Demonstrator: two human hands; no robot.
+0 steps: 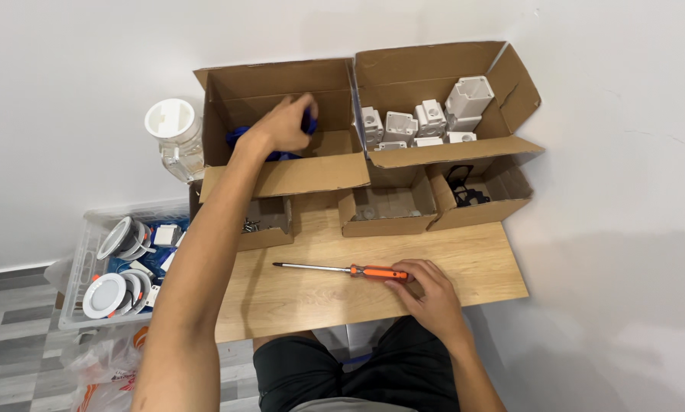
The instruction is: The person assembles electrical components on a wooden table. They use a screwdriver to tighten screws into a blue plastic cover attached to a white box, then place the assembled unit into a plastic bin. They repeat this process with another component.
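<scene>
I see left hand (285,122) in the box (281,179), closed on a blue part (309,120); right hand (428,294) grips the screwdriver (342,270), flat on the table (480,267)

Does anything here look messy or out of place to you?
Nothing looks spilled or broken. The left hand reaches into a cardboard box at a blue item, and the right hand rests on an orange-handled screwdriver lying flat on the wooden table. The boxes' flaps hang loosely open, a little untidy.
</scene>
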